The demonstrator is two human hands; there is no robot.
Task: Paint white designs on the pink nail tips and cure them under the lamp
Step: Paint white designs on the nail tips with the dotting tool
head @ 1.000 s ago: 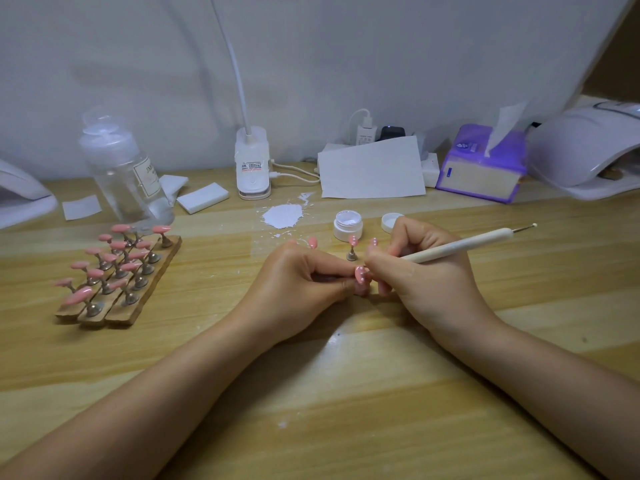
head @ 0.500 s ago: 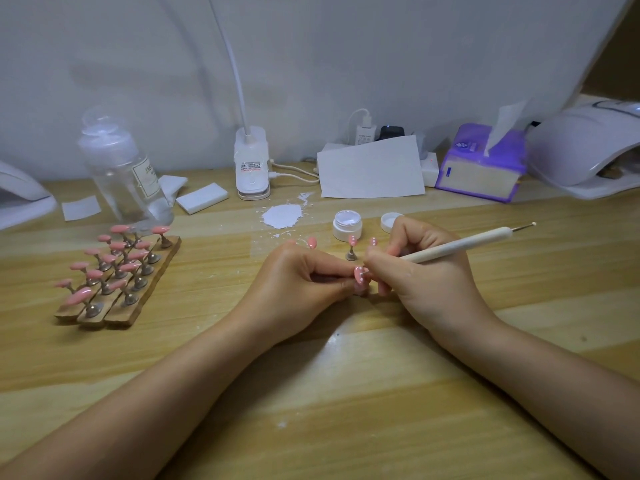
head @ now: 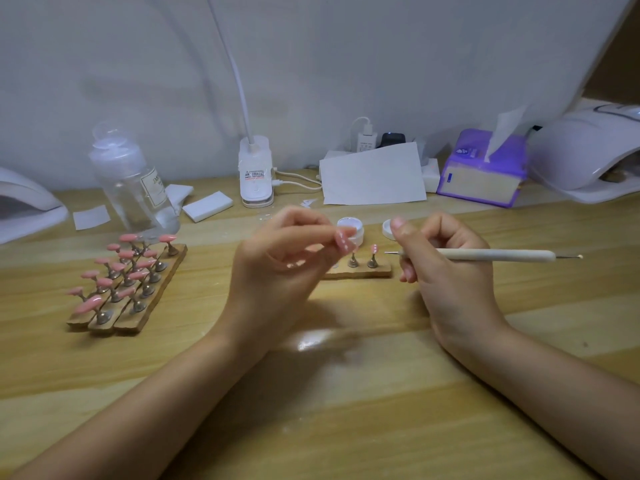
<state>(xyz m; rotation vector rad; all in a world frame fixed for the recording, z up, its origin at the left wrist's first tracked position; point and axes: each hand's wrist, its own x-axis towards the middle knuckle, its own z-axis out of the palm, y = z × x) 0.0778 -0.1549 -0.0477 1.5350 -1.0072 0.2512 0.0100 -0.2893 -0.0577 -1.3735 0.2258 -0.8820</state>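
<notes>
On the table (head: 519, 341), nail-tip racks (head: 128, 289) lie left, the bottle (head: 135, 181) behind them; the tissue box (head: 485, 174) and curing lamp (head: 588, 154) stand back right

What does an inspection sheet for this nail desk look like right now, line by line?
Surface: wooden table, glare patch near centre.
Job's things: painted nail tip; dotting tool; open white gel pot; small stand; rack of pink tips; curing lamp.
Clutter: clear bottle, tissue box, paper sheet.
Grippers: left hand pinches the tip; right hand holds the tool.
Cables: white cord behind the clip lamp.
Surroundings: pale backdrop.
</notes>
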